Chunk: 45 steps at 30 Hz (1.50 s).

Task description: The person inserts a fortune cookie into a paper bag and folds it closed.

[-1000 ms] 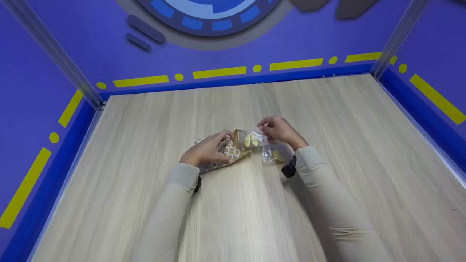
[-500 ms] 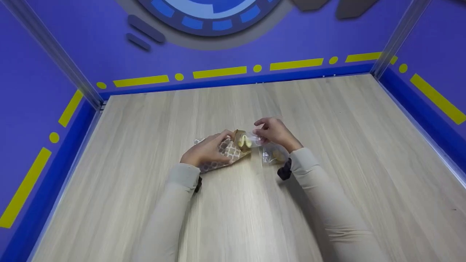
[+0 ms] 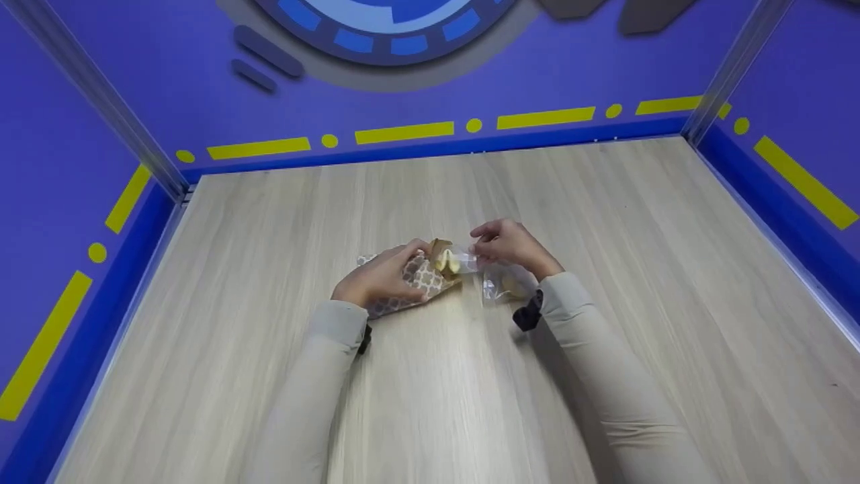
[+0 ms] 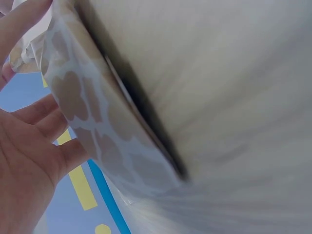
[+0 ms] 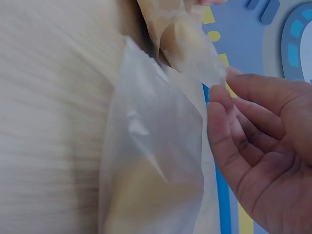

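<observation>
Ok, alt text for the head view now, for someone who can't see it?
A left hand holds a patterned paper bag at a wood-grain table while the right hand pinches a clear packet, with something yellowish inside, at the bag's open end. A second clear packet lies beside that hand; a purple wall stands behind.
</observation>
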Each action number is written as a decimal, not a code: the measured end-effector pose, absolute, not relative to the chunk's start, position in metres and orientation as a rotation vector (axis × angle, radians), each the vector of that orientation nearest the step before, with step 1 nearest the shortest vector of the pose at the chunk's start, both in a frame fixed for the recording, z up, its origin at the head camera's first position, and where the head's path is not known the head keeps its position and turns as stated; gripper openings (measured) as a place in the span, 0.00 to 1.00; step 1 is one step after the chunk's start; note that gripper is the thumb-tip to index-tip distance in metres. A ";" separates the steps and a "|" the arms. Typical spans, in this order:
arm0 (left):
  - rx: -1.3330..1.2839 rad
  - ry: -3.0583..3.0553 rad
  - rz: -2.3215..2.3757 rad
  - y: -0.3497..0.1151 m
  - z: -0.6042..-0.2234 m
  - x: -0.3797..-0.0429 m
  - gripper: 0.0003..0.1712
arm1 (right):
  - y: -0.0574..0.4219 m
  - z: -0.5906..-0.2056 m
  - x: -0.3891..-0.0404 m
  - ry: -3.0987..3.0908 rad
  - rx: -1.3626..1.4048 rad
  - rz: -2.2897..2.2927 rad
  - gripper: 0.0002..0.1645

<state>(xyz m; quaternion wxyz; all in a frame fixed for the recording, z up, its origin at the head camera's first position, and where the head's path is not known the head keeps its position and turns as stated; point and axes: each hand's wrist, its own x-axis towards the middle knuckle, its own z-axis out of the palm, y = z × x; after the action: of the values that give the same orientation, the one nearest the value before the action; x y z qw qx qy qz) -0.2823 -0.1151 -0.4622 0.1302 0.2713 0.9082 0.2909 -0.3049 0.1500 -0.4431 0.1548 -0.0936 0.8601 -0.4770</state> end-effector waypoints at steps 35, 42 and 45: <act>0.747 2.648 0.789 -0.113 -0.458 -0.282 0.46 | 0.113 -0.457 -0.300 2.492 -0.232 -1.489 0.19; 0.755 2.638 0.803 -0.113 -0.458 -0.282 0.46 | 0.110 -0.461 -0.300 2.536 -0.239 -1.459 0.19; 0.760 2.637 0.801 -0.113 -0.458 -0.281 0.46 | 0.108 -0.462 -0.299 2.539 -0.242 -1.454 0.19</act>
<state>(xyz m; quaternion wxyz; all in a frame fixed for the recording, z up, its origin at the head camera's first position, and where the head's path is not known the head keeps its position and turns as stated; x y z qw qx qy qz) -0.2815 -0.1131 -0.4579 0.1409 0.2633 0.9132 0.2774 -0.2995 0.1082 -0.4625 0.1030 -0.0819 0.8603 -0.4926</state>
